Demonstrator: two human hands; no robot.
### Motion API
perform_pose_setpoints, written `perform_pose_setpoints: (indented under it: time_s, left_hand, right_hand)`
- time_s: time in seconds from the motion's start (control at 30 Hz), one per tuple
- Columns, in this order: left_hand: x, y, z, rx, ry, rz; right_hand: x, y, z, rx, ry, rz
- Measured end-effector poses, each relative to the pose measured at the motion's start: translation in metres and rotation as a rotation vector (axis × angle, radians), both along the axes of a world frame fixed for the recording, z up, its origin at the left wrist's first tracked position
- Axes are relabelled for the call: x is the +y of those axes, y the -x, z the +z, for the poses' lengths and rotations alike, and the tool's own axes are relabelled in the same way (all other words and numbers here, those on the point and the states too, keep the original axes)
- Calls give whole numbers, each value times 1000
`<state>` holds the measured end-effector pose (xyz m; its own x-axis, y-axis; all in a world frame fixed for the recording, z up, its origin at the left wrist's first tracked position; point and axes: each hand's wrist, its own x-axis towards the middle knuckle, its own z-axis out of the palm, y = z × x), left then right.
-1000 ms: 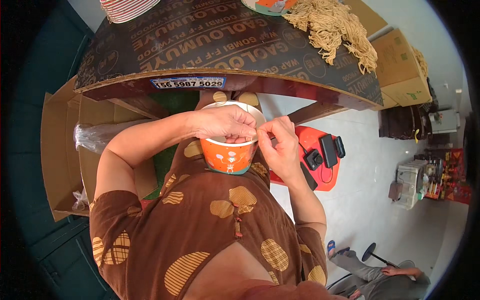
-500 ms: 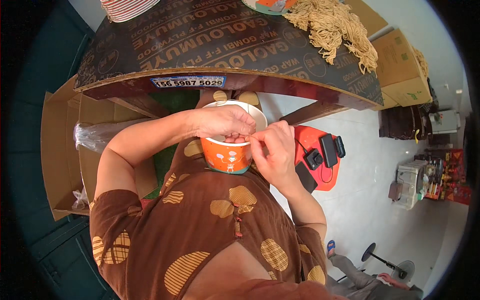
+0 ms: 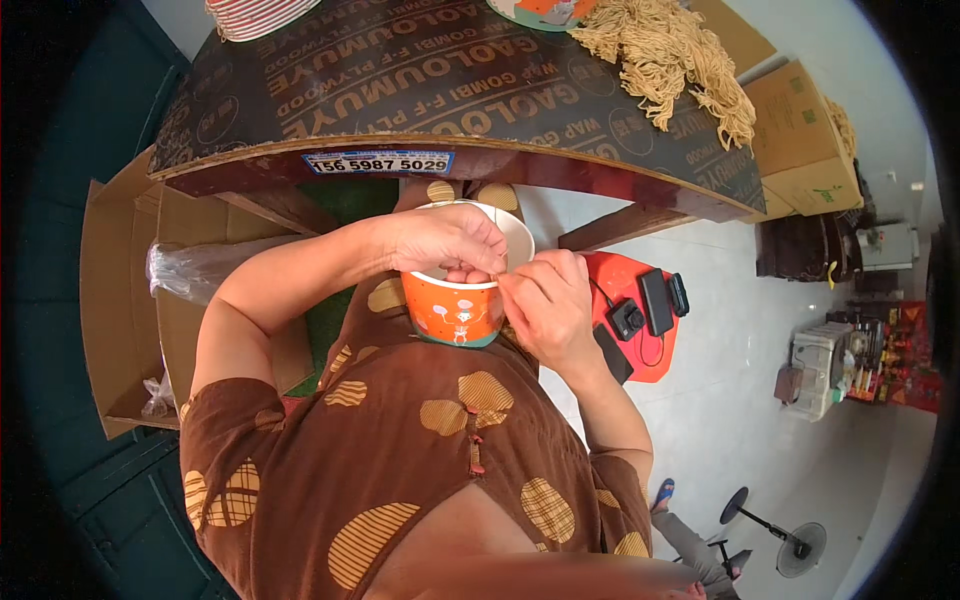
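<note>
An orange paper bucket with a white inside, a green base and cartoon figures stands between my legs, its mouth facing up. My left hand reaches over the opening, fingers curled and thumb pinched near the front right of the rim. Against the rim's right side, my right hand is closed, its thumb and fingertips meeting those of the left. Whatever lies between the fingertips is too small to make out. Part of the bucket's inside is hidden by the left hand.
Ahead is a dark plywood table bearing tan yarn strands, another bucket and stacked striped rims. Right of me, a red stool holds small black devices. A cardboard box stands left; a person's leg shows behind right.
My right hand has turned slightly, its fingers more curled at the rim. My left hand is almost unmoved. The person at lower right has shifted mostly out of sight, baring a standing fan.
</note>
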<state>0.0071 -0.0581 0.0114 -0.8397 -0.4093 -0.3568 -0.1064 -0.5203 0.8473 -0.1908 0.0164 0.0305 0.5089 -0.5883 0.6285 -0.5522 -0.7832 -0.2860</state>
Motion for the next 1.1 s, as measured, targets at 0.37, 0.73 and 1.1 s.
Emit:
perform_pose_setpoints:
  time_s: [0.37, 0.73, 1.1]
  left_hand:
    - [1, -1, 2, 4, 61, 44]
    - [14, 5, 0, 11, 696, 196]
    - [17, 7, 20, -184, 1052, 143]
  right_hand:
    - [-10, 15, -9, -222, -346, -82]
    - [-20, 17, -15, -154, -618, -44]
    - [-27, 21, -12, -156, -863, -22]
